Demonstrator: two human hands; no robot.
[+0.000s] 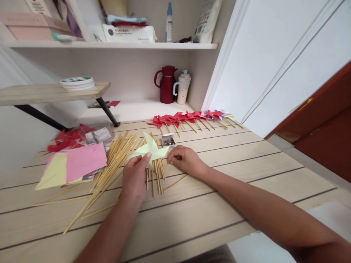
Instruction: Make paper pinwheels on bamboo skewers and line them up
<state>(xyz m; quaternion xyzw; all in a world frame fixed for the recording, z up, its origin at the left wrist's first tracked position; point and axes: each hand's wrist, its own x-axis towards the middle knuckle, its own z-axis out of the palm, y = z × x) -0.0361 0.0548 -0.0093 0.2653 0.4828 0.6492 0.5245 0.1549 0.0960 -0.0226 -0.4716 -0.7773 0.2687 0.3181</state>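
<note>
- Pale-green paper, folded into a pinwheel (151, 146): in the head view it lies between my hands, over a cluster of short sticks (157, 177); whether it touches them I cannot tell.
- Left grip: my left hand (134, 179) grasps the pinwheel, thumb laid over its lower middle; the fingers behind are partly hidden.
- Right grip: my right hand (189, 159) is low over the table (208, 215), fingertips drawn together; whether they pinch anything small I cannot tell.
- Handling (judged): the pinwheel should be very light, soft and springy at the folds, dry rather than slippery, and easily creased or torn. It is best taken near the middle, where the layers overlap; the free blade tips would bend under pressure.
- Accessories: a small white box (168, 140) stands open just beyond my right fingertips, with metal pieces inside; knocked, it would probably spill. The loose stick (175, 183) near my right wrist looks stiff and apt to roll.
- Edges and room, left: long sticks (117, 153) and the pink sheets (86, 162) crowd my left hand, leaving little sideways travel.
- Edges and room, far side: a row of finished pinwheels (189, 117), mostly red, limits reach beyond the box.
- Edges and room, right: the widest passage, I judge, runs over the planks beyond my right hand, towards the table's right edge.
</note>
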